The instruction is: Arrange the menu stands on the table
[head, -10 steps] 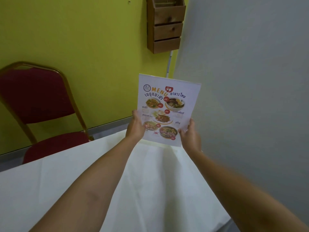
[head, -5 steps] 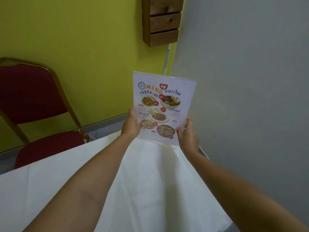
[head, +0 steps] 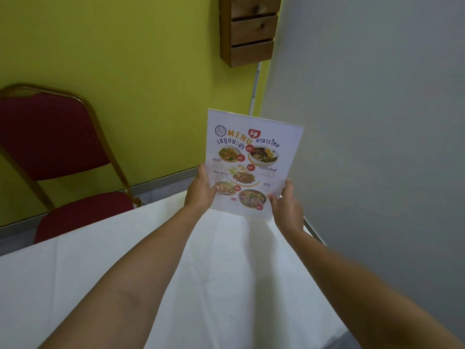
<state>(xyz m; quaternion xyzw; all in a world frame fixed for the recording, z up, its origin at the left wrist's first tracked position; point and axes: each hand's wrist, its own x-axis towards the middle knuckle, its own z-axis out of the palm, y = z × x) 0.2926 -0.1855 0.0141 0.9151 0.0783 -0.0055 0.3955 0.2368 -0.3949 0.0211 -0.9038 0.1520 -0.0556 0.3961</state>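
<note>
A menu stand [head: 254, 157], a clear upright holder with a white printed food menu facing me, is at the far corner of the table [head: 125, 260], which is covered with a white cloth. My left hand [head: 200, 190] grips its lower left edge and my right hand [head: 286, 207] grips its lower right edge. The stand is upright, with its bottom edge at the cloth; I cannot tell whether it rests on the cloth or hovers just above.
A red padded chair [head: 52, 157] with a gold frame stands at the table's far left side, against the yellow-green wall. A wooden slatted box [head: 249, 34] hangs on that wall. A grey wall [head: 377, 122] runs close along the table's right edge.
Both hands have kept hold of the menu stand and shifted it slightly left and down toward the cloth at the far corner. My head moved a little.
</note>
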